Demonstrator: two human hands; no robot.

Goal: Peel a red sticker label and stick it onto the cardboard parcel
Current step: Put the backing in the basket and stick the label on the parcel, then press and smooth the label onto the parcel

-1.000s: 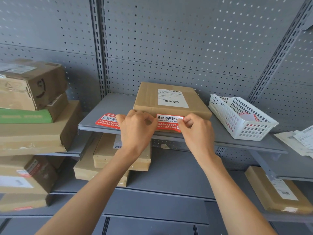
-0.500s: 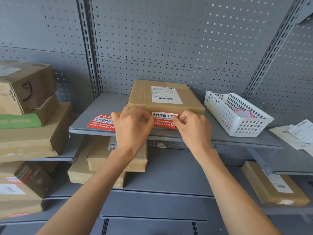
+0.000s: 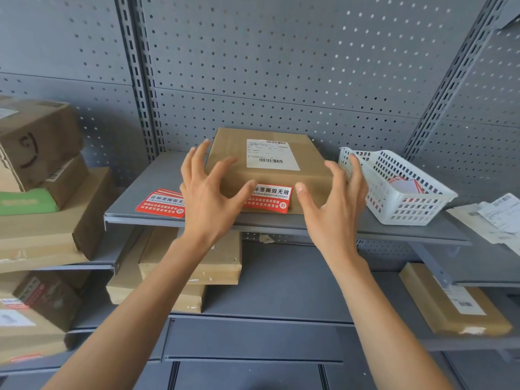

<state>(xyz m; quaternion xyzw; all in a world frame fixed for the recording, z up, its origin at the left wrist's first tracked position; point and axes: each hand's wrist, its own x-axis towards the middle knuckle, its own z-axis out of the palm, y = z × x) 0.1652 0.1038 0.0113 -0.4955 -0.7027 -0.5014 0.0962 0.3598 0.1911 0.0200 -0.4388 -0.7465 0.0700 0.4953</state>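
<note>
Everything here is placed against the cardboard parcel, which lay flat on the grey shelf with a white shipping label on its top face.

Far to the parcel's left, a stack of cardboard boxes sat on a neighbouring shelf, with a green packet wedged among them. Nearer the parcel, just off its left front corner, a red sticker sheet lay flat on the shelf surface.

The left hand was spread wide, fingers splayed and gripping nothing, in front of the parcel's left front corner. Whether its fingertips touched the cardboard could not be told; its thumb overlapped the left end of the sticker on the parcel.

The red sticker label was stuck on the parcel's front face, near the middle, with white and black printed characters on it. Its lower edge reached down to the shelf surface.

The right hand was likewise open and empty, fingers spread, in front of the parcel's right front corner, its thumb just right of the sticker label.

To the parcel's right, near its side, stood a white plastic basket with a few red-edged sheets inside. Further right of the parcel, loose papers rested on another shelf.

Below the parcel, under the shelf, more flat cardboard parcels were stacked.
</note>
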